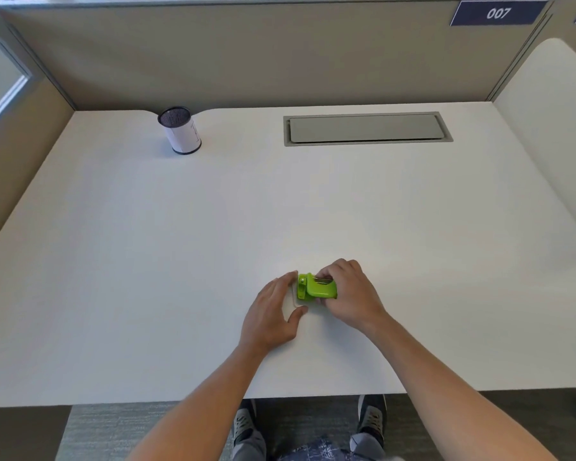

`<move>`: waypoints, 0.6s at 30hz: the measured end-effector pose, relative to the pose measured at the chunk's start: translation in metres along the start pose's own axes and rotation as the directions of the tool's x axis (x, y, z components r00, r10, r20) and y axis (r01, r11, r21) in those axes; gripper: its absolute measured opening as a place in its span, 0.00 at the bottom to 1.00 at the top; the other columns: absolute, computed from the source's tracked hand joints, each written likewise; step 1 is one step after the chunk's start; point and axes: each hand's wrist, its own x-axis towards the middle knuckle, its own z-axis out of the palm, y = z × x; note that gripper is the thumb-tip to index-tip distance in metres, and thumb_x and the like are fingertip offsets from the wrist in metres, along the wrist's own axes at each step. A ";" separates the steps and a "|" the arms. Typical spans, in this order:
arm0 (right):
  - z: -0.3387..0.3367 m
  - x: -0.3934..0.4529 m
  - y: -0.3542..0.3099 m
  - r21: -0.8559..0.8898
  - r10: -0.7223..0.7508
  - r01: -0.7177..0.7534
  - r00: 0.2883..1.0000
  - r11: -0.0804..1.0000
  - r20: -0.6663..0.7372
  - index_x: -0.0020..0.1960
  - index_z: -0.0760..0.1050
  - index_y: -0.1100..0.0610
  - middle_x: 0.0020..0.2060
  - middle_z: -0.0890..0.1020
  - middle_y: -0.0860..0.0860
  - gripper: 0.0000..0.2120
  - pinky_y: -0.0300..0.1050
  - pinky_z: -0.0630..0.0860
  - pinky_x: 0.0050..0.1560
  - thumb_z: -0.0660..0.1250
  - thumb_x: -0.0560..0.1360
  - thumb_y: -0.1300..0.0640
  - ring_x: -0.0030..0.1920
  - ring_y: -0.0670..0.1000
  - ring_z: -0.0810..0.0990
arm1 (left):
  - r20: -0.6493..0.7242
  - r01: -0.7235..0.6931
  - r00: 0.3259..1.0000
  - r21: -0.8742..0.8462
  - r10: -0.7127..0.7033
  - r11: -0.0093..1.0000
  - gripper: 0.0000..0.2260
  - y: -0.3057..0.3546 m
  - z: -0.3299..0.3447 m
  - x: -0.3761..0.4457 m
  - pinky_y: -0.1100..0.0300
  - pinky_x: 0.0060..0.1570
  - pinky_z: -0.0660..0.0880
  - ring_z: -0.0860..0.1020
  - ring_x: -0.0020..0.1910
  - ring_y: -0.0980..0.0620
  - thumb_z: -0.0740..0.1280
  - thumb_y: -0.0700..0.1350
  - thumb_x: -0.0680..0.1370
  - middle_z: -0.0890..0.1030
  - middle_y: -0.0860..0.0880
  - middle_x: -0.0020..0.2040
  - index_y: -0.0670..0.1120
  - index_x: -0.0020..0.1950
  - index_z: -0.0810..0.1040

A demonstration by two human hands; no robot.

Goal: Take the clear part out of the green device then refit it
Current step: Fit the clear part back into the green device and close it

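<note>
Beige cubicle walls enclosed a white worktop (213, 227). Near its front edge, the right hand (348, 294) was closed over the small lime-green plastic device (316, 287), gripping it against the worktop. The left hand (275, 311) pinched the thin clear flat part (296, 302), which protruded from the device's left end, between thumb and fingers. Far beyond the left hand stood a paper-wrapped black mesh cup (180, 131).
</note>
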 end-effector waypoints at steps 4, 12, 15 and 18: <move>-0.001 0.003 0.000 -0.015 -0.040 0.041 0.998 0.999 0.055 0.57 0.77 0.49 0.53 0.77 0.43 0.18 0.40 0.70 0.52 0.76 0.69 0.52 0.57 0.48 0.70 | 0.002 0.014 1.000 -0.005 -0.014 1.000 0.32 -0.002 0.001 0.000 0.64 0.67 0.70 0.73 0.69 0.58 0.71 0.55 0.75 0.75 0.59 0.70 0.56 0.77 0.64; -0.003 0.004 0.004 -0.028 -0.071 0.075 0.989 0.997 0.127 0.59 0.77 0.48 0.54 0.76 0.42 0.18 0.43 0.73 0.54 0.75 0.70 0.52 0.58 0.47 0.70 | 0.007 0.021 1.000 -0.011 -0.021 1.000 0.32 -0.003 0.002 0.000 0.69 0.66 0.67 0.73 0.68 0.60 0.71 0.56 0.75 0.75 0.61 0.69 0.58 0.76 0.62; -0.003 0.005 0.004 -0.030 -0.075 0.080 0.987 0.996 0.139 0.58 0.76 0.47 0.53 0.76 0.42 0.18 0.44 0.74 0.52 0.75 0.70 0.54 0.58 0.47 0.69 | 0.013 0.025 1.000 -0.014 -0.025 1.000 0.31 -0.004 0.003 0.000 0.74 0.66 0.64 0.74 0.68 0.59 0.71 0.56 0.75 0.76 0.60 0.68 0.56 0.76 0.63; -0.003 0.006 0.004 -0.021 -0.077 0.081 0.986 0.997 0.146 0.58 0.76 0.47 0.53 0.76 0.42 0.19 0.44 0.74 0.51 0.74 0.69 0.56 0.57 0.47 0.70 | 0.011 0.034 0.999 -0.017 -0.034 0.999 0.29 -0.004 0.003 0.001 0.78 0.65 0.61 0.74 0.67 0.59 0.71 0.56 0.76 0.77 0.59 0.68 0.56 0.74 0.65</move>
